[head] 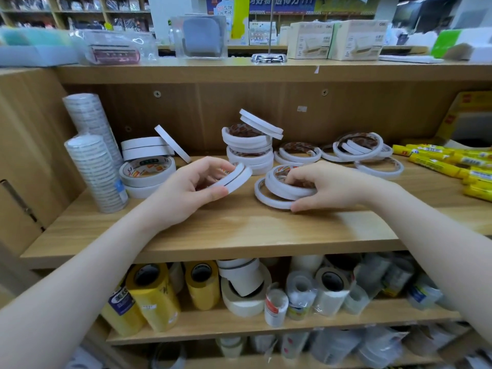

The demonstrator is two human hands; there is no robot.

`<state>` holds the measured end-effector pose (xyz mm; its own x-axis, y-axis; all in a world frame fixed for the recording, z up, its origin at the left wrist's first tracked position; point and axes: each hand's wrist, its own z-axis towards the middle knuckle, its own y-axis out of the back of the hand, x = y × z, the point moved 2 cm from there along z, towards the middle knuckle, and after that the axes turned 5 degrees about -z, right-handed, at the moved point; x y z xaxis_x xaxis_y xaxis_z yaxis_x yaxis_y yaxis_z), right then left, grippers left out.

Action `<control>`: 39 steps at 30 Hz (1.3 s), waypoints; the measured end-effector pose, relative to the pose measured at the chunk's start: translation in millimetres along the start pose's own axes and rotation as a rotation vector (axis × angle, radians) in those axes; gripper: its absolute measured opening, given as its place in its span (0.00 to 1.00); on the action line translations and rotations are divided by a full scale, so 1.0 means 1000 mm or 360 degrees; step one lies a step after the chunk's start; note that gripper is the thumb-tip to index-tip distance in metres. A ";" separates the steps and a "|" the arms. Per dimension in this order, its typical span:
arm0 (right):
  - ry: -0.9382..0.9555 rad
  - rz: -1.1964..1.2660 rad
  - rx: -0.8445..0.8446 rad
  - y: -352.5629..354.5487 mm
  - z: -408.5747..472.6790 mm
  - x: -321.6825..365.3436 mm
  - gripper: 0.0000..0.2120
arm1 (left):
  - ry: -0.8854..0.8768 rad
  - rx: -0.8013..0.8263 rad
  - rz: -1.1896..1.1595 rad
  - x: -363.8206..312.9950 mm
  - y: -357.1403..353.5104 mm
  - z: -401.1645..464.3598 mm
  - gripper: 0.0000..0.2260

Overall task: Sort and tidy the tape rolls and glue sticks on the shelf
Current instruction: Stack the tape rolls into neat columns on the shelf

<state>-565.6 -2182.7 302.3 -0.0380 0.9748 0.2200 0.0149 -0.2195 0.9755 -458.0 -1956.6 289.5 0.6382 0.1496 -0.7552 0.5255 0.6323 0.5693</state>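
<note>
Gripping tape rolls on wooden shelf, shop aisle

A stationery shop: wooden display shelves stocked with many tape rolls, yellow glue sticks and boxed goods, with more merchandise racks and a printed banner behind.

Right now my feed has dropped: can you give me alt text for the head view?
On a wooden shelf, the left hand grips two thin white tape rolls while the right hand holds a small pile of white tape rolls. More white rolls stack behind; yellow glue sticks lie far right.
</note>
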 end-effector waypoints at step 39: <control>0.0391 0.0996 -0.0220 0.046 -0.014 -0.030 0.11 | -0.0562 -0.0345 0.0434 -0.040 -0.052 0.044 0.20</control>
<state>-577.6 -2222.6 340.4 -0.2897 0.6287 0.7217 -0.0188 -0.7576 0.6525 -486.4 -2028.9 304.3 0.9075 0.0884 -0.4106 0.2078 0.7550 0.6219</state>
